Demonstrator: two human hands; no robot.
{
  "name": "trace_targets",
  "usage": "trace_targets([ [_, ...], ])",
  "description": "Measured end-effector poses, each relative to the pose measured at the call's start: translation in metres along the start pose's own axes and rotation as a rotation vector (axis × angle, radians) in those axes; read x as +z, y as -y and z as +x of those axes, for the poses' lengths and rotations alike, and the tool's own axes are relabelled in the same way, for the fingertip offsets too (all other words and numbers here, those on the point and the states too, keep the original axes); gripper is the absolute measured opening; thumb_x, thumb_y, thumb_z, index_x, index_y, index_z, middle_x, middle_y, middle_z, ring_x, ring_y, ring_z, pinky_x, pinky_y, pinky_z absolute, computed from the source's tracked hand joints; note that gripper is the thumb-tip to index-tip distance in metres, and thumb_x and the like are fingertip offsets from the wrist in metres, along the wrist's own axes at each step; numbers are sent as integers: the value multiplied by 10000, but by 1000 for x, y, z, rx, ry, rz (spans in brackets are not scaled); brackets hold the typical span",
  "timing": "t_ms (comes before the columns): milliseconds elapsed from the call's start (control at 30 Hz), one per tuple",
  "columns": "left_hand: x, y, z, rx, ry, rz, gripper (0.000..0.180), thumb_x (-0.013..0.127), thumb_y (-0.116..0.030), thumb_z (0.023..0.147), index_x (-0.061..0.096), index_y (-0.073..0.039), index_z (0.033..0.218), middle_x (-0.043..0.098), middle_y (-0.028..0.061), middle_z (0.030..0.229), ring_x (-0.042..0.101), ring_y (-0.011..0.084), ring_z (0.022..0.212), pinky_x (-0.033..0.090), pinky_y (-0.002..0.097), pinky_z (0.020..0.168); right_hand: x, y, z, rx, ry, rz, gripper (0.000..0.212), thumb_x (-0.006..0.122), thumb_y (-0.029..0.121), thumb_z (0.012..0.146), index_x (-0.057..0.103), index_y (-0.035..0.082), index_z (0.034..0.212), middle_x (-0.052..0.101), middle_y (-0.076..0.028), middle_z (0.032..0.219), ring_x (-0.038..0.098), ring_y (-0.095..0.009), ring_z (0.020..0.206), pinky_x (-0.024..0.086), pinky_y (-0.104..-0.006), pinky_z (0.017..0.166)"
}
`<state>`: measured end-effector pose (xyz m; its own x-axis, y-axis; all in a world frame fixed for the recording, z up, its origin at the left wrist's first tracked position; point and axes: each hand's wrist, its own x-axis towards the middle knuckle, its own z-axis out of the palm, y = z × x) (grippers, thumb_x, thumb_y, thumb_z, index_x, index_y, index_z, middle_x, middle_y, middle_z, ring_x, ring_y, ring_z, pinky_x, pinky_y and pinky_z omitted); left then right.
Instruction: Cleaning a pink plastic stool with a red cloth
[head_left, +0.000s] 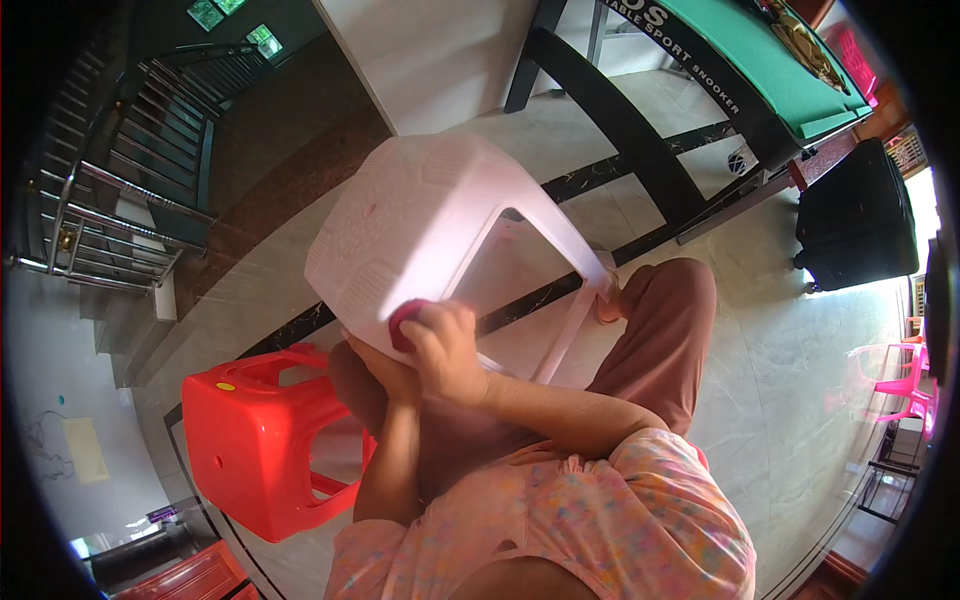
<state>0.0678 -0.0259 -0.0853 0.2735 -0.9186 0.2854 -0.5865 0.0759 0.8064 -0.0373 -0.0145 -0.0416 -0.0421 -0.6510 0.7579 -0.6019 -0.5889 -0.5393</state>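
Note:
A pale pinkish-white plastic stool point(375, 220) lies tipped on its side in front of me, its patterned seat turned to the left and its legs pointing right. My right hand point(447, 350) is closed round a dark red wad point(405, 326), perhaps a cloth or sponge, and presses it against the stool's near seat edge. Just below, my left hand point(385, 372) grips the same near corner of the stool; its fingers are mostly hidden behind the stool and the right hand. My bent legs point(655, 340) flank the stool, and one foot is near its leg ends.
A red plastic stool point(240, 440) lies on its side at my left. Beyond, a green-topped snooker table point(760, 60) stands on black legs. A black suitcase point(862, 215) and a pink chair point(905, 383) are at the right. Metal stair railings point(130, 190) run along the far left.

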Motion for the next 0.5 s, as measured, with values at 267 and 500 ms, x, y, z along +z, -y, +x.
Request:
trace_targets([
  [267, 3, -4, -3, -357, -61, -1029, 505, 342, -453, 909, 374, -48, 1208, 438, 72, 1146, 448, 199, 1062, 371, 344, 907, -13, -81, 60, 202, -164, -216, 248, 566, 42, 670, 542, 81, 914, 516, -141, 911, 474, -326, 838, 360, -413, 727],
  [500, 10, -13, -5, -333, -136, -1042, 473, 320, -416, 924, 358, -37, 1205, 435, 91, 1151, 448, 216, 1067, 373, 343, 908, -13, -77, 61, 292, -306, -82, 279, 575, -12, 623, 569, 73, 888, 508, -142, 889, 459, -332, 819, 361, -401, 747],
])
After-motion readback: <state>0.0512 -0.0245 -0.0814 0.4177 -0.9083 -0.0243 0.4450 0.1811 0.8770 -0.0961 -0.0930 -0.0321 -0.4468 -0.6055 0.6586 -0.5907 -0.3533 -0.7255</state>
